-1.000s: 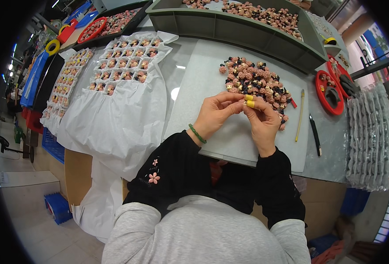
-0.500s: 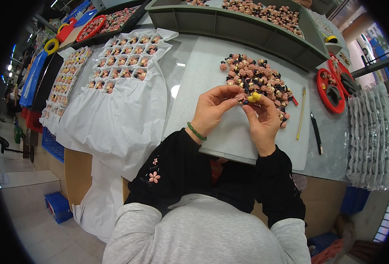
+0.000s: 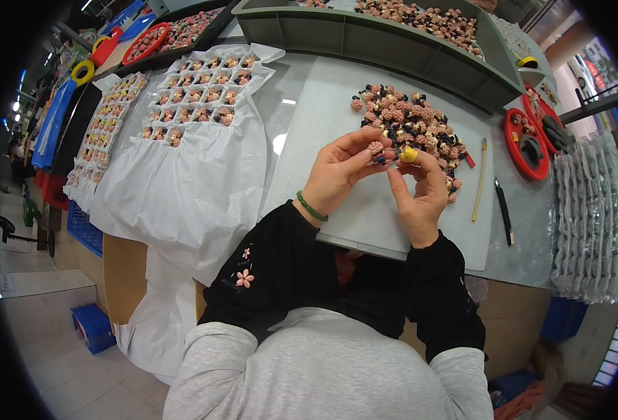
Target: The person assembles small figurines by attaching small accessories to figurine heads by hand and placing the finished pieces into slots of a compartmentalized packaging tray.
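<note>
My left hand (image 3: pixel 333 172) pinches a small figurine (image 3: pixel 377 150) with a knobbly pink top and dark blue parts between thumb and fingers, above the white work sheet. Close to its right side is my right hand (image 3: pixel 421 192), with a yellow cover (image 3: pixel 409 153) on one fingertip. The right thumb and covered finger stand apart, and I see nothing between them. Just behind both hands lies a heap of similar pink, cream and dark figurines (image 3: pixel 421 126), which the fingers partly overlap.
Right of the heap lie a thin yellow-handled brush (image 3: pixel 480 183) and a black pen-like tool (image 3: pixel 503 211). Red round dishes (image 3: pixel 541 168) and stacked clear trays (image 3: pixel 587 224) stand farther right. A grey-green bin (image 3: pixel 386 52) spans the back. Left is a paper-covered tray of figurines (image 3: pixel 249 105).
The figurine has turned in my left hand and shows more of its pink top and blue part. My right fingers have drawn slightly away from it.
</note>
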`<state>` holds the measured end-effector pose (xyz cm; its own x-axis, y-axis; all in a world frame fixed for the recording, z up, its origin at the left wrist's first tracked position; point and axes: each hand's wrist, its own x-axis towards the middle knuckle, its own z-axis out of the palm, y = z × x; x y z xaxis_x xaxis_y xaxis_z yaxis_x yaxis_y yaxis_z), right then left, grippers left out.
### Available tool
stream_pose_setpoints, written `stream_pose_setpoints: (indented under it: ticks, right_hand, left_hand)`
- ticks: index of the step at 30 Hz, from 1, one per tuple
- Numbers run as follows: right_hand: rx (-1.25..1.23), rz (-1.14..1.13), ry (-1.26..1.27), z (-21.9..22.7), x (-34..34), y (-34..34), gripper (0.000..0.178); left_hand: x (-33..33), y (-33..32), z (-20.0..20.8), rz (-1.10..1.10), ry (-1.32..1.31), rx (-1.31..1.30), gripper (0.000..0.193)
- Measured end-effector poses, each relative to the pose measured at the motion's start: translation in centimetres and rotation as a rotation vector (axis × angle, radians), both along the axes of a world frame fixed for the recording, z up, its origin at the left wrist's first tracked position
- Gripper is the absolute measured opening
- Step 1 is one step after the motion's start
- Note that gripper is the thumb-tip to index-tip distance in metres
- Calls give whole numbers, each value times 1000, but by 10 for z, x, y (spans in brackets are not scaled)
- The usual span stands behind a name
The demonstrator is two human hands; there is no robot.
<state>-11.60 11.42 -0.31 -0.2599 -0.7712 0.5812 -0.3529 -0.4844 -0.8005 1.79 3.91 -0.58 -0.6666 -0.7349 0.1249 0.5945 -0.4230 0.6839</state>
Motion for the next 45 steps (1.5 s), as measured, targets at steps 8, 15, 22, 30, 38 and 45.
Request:
stream_pose_setpoints:
  ticks: [8,15,22,30,38,45]
  right_hand:
    - [14,13,-77,-6,-1,-3,39]
    - [39,-2,-357,-7,-3,-4,40]
    - [145,48,-716,5,-11,-3,30]
    - [234,93,-607,2,-11,-2,39]
    - [175,122,-552,-5,-13,-3,39]
    - [158,126,-566,-4,-13,-3,38]
  left_hand:
    - [0,1,3,44,-22,-14,31]
    - [-10,12,5,391,-303,-1196,31]
    - [-18,26,5,323,-320,-1466,32]
    - [-20,27,3,306,-296,-1525,34]
    - [-20,28,2,332,-370,-1611,25]
    - [-21,28,2,348,-381,-1621,33]
